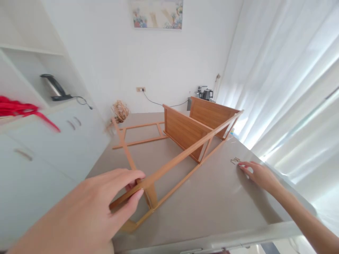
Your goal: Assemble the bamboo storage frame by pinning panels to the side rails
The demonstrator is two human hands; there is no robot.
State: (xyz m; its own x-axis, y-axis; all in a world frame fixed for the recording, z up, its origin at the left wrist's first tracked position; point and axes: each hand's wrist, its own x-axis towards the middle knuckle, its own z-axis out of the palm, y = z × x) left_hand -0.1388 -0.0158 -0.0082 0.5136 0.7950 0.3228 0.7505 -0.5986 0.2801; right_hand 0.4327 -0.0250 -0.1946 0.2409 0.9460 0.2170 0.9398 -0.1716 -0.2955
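White curtains [286, 70] flank a grey-brown counter [206, 201], where a wooden frame [185, 153] stretches its long axis forward and rightward from the grip of the left hand [97, 201], thumb and fingers pinched around its near end. Well to the right of that grip, small metal fasteners [235, 160] lie at the fingertips of the right hand [261, 176], the nearer one, palm down, forearm slanting in from the near right, fingertips nearly together; whether they hold a piece cannot be told
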